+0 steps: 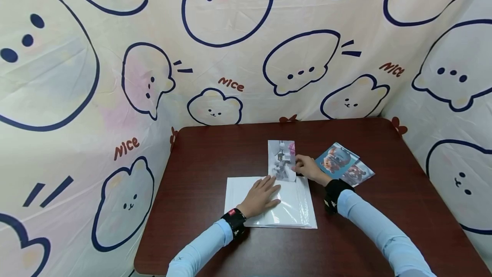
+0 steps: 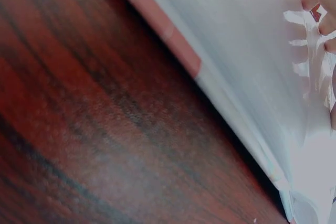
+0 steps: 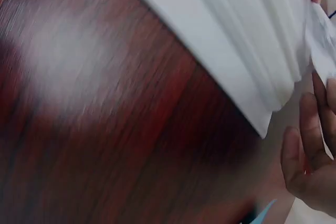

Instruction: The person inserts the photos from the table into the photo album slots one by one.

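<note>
A white photo album (image 1: pixel 296 206) with glossy clear sleeves lies open on the table. My left hand (image 1: pixel 258 198) rests on its page with spread, nearly straight fingers. A greyish picture card (image 1: pixel 281 159) with a pink patch stands out past the album's far edge, its lower end overlapping the page. Whether that end is inside a sleeve, I cannot tell. My right hand (image 1: pixel 308 168) pinches the card's right edge. In the right wrist view, part of the card (image 3: pixel 323 38) shows beside the fingers. The left wrist view catches the clear sleeve (image 2: pixel 315 77) under the fingertips.
Two more picture cards, one blue-bordered (image 1: pixel 338 159) and one greyish (image 1: pixel 359 173), overlap to the right of the right hand. All lie on a dark red-brown wooden table (image 1: pixel 192 195). A cartoon-printed cloth (image 1: pixel 238 63) hangs behind and beside the table.
</note>
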The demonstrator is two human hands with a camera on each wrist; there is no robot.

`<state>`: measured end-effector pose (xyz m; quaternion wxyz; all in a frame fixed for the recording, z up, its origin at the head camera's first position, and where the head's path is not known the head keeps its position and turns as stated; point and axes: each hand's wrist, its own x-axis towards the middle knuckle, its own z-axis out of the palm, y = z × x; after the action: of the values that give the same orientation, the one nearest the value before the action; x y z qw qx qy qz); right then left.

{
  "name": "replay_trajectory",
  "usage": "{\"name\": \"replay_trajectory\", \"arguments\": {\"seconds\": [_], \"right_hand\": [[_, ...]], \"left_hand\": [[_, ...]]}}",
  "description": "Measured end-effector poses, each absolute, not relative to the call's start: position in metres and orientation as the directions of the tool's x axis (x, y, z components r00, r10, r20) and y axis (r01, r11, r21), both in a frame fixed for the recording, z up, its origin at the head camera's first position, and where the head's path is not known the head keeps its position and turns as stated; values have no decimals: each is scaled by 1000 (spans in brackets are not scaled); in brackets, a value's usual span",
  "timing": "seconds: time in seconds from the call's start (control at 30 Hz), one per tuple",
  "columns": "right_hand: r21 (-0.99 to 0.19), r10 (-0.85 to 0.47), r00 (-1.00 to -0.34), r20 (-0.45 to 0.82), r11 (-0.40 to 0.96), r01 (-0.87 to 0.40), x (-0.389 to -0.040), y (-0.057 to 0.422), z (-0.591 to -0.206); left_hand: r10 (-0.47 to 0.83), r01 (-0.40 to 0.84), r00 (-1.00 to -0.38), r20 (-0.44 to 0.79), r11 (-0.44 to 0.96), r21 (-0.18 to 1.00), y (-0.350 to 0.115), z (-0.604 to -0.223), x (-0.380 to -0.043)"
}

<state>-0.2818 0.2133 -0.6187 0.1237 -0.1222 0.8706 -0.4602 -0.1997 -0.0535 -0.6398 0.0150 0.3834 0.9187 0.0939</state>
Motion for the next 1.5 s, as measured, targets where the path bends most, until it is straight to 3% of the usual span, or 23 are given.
{"name": "replay_trajectory", "arguments": {"seconds": [0.2, 0.57, 0.87, 1.17, 1.37, 1.5], "right_hand": [[-892, -150, -980, -132, 448, 51, -286, 203, -613], [-890, -118, -980, -159, 446, 90, -282, 186, -625], [-898, -276, -940, -202, 436, 65, -278, 201, -620], [-818, -436, -894, -108, 550, -169, -287, 210, -617], [-738, -562, -823, -78, 588, -331, -300, 205, -609], [-777, -548, -817, -181, 589, -223, -307, 200, -604]], "left_hand": [[717, 712, -696, 39, 681, 173, -52, -641, -209], [714, 714, -698, 57, 688, 128, -48, -639, -207], [705, 702, -709, 26, 702, 116, -53, -638, -206], [711, 710, -702, 44, 693, 129, -54, -638, -206], [710, 707, -703, 39, 690, 155, -54, -637, -205], [707, 697, -708, 10, 695, 177, -52, -638, -205]]}}
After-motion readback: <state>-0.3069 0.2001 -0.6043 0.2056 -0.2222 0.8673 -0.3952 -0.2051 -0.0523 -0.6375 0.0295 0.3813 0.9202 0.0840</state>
